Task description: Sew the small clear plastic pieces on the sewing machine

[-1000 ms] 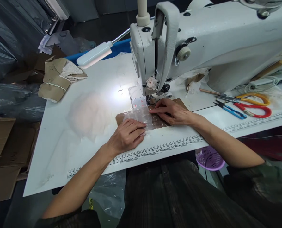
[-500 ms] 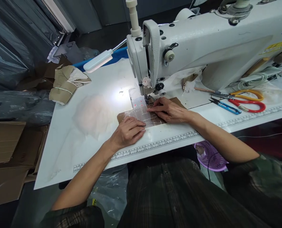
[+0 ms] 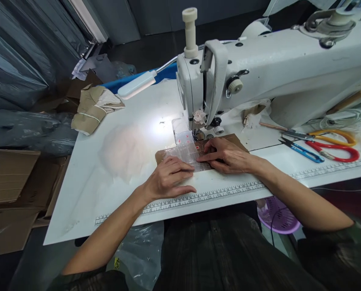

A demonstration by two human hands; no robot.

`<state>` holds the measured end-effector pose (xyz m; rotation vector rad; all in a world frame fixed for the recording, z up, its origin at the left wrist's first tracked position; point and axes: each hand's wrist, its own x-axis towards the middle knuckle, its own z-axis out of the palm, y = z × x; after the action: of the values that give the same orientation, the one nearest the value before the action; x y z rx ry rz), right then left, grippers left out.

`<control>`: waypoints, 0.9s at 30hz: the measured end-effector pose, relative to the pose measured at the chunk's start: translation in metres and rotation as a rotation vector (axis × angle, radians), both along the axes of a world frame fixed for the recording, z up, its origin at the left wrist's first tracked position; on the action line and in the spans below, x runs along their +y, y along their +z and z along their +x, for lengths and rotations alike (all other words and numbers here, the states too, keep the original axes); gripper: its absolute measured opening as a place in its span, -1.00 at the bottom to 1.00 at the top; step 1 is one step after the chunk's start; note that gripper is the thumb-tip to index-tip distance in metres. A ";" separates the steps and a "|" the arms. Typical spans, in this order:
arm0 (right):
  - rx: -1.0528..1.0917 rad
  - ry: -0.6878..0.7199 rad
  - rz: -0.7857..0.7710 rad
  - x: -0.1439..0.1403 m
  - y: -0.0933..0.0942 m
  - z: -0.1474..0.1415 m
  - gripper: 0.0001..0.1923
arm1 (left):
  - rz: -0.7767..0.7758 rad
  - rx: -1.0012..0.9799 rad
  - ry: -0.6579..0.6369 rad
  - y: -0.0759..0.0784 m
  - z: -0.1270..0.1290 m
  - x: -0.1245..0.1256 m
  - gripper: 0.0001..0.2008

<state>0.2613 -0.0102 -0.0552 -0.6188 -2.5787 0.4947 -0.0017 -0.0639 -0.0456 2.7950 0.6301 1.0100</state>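
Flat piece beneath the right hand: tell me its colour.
Brown; the flat piece shows best in the head view.

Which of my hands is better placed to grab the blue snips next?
Probably the right hand: it rests over the brown card, and the blue snips lie out on that side. The left hand is farther from them and would likely have to cross the right one.

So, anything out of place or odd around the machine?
One thing: a pale, flower-like rosette on the sewing machine, low on its head near the needle area. It looks decorative rather than mechanical. No obvious spill or damage.
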 end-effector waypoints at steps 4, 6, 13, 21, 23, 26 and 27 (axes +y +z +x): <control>0.002 -0.021 0.018 -0.002 0.000 -0.002 -0.63 | 0.032 0.009 0.116 0.009 -0.003 0.022 -0.85; -0.004 -0.040 0.030 -0.004 -0.001 -0.003 -0.63 | 0.069 0.096 0.166 0.009 -0.001 0.038 -0.89; -0.002 -0.066 0.052 -0.008 -0.003 -0.005 -0.65 | 0.090 0.448 0.245 0.000 0.001 0.069 -0.58; 0.190 -0.088 -0.174 0.003 -0.002 0.000 -0.56 | 0.004 0.187 0.209 0.012 -0.022 0.026 -0.77; 0.209 -0.115 -0.158 0.003 -0.003 -0.001 -0.59 | -0.079 0.151 0.070 0.011 -0.020 0.012 -0.82; 0.196 -0.151 -0.120 0.003 -0.005 -0.002 -0.61 | -0.165 0.136 -0.041 0.003 -0.016 -0.001 -0.85; 0.175 -0.156 -0.099 0.003 -0.005 -0.002 -0.61 | -0.177 0.129 -0.041 0.001 -0.015 -0.003 -0.87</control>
<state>0.2589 -0.0071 -0.0602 -0.7685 -2.3311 0.5984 -0.0171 -0.0665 -0.0450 2.7200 0.6402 0.7328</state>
